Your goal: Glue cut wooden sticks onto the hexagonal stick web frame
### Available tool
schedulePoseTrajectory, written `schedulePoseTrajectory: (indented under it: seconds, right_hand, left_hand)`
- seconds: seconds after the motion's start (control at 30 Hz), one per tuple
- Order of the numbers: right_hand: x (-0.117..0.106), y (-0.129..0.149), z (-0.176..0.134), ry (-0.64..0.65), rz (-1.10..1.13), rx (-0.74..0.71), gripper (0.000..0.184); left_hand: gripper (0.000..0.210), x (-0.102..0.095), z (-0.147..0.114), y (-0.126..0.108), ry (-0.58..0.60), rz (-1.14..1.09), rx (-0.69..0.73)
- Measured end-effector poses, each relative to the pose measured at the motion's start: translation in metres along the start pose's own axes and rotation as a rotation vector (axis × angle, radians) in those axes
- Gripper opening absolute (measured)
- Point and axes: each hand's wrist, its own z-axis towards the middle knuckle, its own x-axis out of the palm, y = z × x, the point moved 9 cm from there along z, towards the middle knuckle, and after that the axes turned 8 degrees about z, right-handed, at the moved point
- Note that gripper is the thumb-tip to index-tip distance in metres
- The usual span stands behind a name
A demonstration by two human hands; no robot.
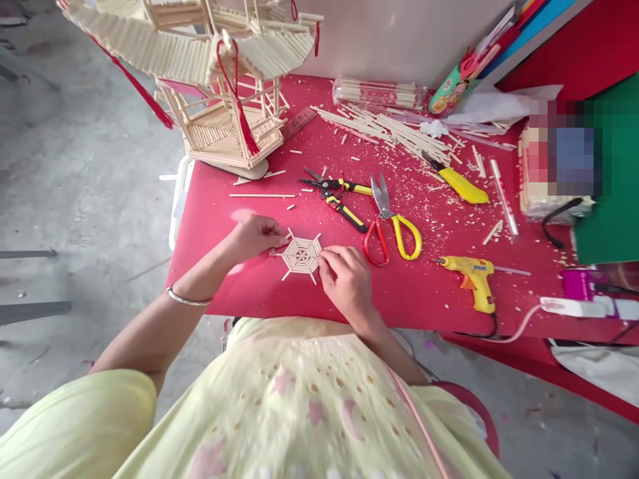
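A small web-shaped hexagonal piece made of thin wooden sticks (302, 256) is between my two hands, close to the table's front edge. My left hand (254, 236) is closed in a pinch at its upper left spoke. On the other side, my right hand (346, 276) pinches the piece's right edge with thumb and forefinger. Short spokes stick out past the outer ring of sticks. Beyond my hands lie black and yellow cutting pliers (339, 196) and scissors (387, 219) with one red and one yellow handle.
A stick-built pavilion (229, 126) with red tassels stands at the back left of the red table (219, 213). Loose sticks (394, 130), scraps and a yellow utility knife (462, 185) lie behind. A yellow hot glue gun (472, 276) and a white power strip (574, 307) are at right.
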Motion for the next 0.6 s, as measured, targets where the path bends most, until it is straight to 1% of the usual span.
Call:
schedulePoseTrajectory:
  seconds: [0.17, 0.3, 0.43, 0.53, 0.6]
  right_hand:
    - [0.006, -0.011, -0.011, -0.032, 0.018, -0.006, 0.026]
    - [0.007, -0.017, -0.013, -0.030, 0.052, -0.005, 0.033]
    - [0.009, -0.021, -0.012, -0.004, 0.075, -0.005, 0.039]
    - [0.008, -0.023, -0.011, -0.018, 0.084, -0.013, 0.039]
    - [0.008, -0.024, -0.011, -0.026, 0.089, -0.013, 0.040]
  left_hand:
    - [0.015, 0.000, -0.001, -0.004, 0.019, -0.054, 0.001]
    - [0.017, -0.001, 0.005, -0.009, -0.008, 0.001, 0.007]
    - [0.017, 0.001, 0.016, -0.025, -0.031, 0.202, 0.050]
    - [0.018, 0.003, 0.022, -0.045, -0.060, 0.418, 0.142]
    - [0.021, 0.007, 0.025, -0.057, -0.050, 0.559, 0.217]
